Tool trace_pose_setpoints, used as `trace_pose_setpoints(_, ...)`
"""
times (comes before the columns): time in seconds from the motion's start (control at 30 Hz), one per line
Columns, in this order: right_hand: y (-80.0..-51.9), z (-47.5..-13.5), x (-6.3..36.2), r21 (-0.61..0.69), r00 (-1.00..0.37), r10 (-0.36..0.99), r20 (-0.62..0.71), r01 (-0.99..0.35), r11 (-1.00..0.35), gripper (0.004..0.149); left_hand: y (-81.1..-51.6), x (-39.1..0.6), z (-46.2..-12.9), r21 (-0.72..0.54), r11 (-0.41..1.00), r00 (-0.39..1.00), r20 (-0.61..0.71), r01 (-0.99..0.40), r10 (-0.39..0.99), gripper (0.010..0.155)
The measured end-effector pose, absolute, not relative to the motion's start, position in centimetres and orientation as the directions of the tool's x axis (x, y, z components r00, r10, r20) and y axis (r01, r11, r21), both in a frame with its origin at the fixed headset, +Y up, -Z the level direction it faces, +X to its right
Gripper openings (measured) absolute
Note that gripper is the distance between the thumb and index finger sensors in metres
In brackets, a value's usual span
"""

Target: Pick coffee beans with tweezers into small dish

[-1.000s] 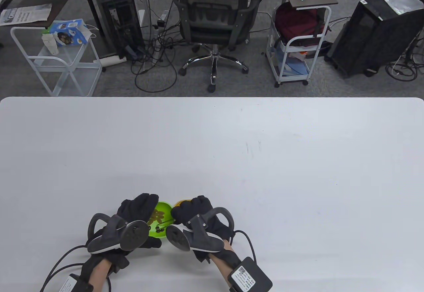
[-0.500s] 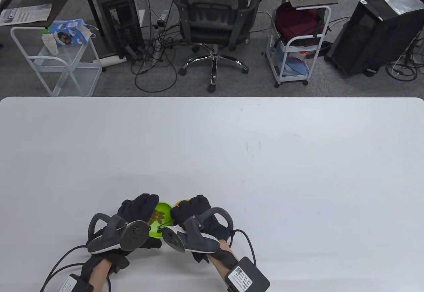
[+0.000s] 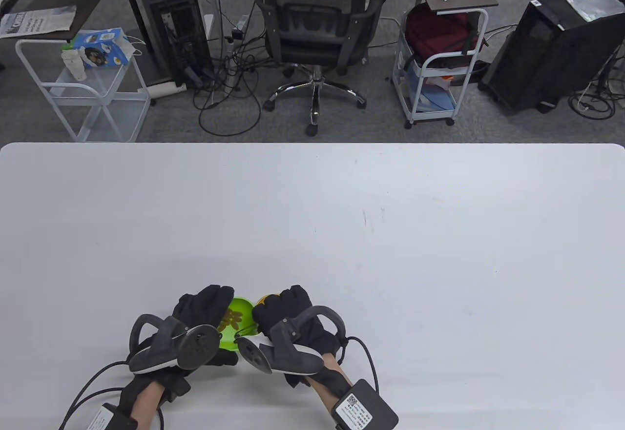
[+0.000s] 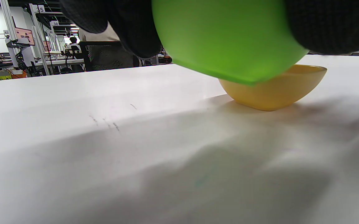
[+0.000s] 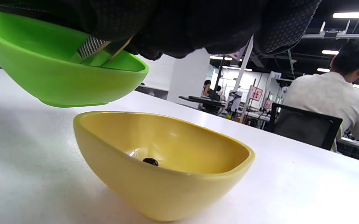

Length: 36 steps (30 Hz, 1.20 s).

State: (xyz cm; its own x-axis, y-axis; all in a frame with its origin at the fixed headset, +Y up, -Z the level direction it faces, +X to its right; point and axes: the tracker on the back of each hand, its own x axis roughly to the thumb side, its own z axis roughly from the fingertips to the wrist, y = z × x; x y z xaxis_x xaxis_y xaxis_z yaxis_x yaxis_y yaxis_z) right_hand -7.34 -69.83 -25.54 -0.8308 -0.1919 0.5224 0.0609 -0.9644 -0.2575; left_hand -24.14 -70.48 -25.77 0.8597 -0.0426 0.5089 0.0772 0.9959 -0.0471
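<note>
In left hand [image 3: 202,310], green dish [image 4: 229,37] (beans [image 3: 232,319]); right hand [image 3: 288,315] gripping tweezers [image 5: 89,48]; one-bean yellow dish [image 5: 167,186].

Green dish [image 5: 51,77]: smooth plastic, soft satin sheen, no texture. Yellow dish [image 5: 167,174] just beside the green dish: same smooth plastic, slightly glossier inside, highlights near its bottom. Coffee bean [image 5: 150,161] in the yellow dish: dark, shiny. Tweezers [image 5: 89,47] above the green dish's rim: bare metal, ribbed grip section. Left hand [image 3: 202,310] and right hand [image 3: 288,315] gloves: black knit cloth, matt, fine mesh weave. Trackers on the hands: grey matt plastic. Bench [image 3: 390,235] under the dishes: white, smooth, low sheen, a few faint scuffs.
</note>
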Motion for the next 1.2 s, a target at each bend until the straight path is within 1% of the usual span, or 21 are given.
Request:
trace_pose_setpoints(0.27, -69.9, -25.5, -7.6, -0.263, -0.828, -0.219, 0.516, 0.091, -0.961, 0.043, -70.5, -24.1, -25.7, -0.046, 0.996, 0.859, 0.509, 0.081, -0.047, 0.116)
trace_pose_setpoints(0.47, -69.7, -25.6, -7.4, -0.256, -0.836, -0.199, 0.511, 0.073, -0.964, 0.043, -70.5, -24.1, -25.7, -0.040, 0.996, 0.858, 0.511, 0.080, -0.048, 0.116)
trace_pose_setpoints(0.73, -68.6, -25.8, -6.0, -0.233, -0.864, -0.090, 0.495, -0.032, -0.972, 0.043, -70.5, -24.1, -25.6, -0.034, 0.996, 0.858, 0.512, 0.081, -0.052, 0.116)
trace_pose_setpoints(1.03, -67.0, -26.5, -2.4, -0.229, -0.904, 0.053, 0.423, -0.163, -0.960, 0.043, -70.5, -24.1, -25.5, -0.031, 0.996, 0.857, 0.512, 0.080, -0.052, 0.116)
trace_pose_setpoints(1.2, -67.0, -27.1, -0.5, -0.206, -0.920, 0.115, 0.375, -0.204, -0.957, 0.043, -70.5, -24.1, -25.5, -0.031, 0.996, 0.857, 0.512, 0.081, -0.053, 0.116)
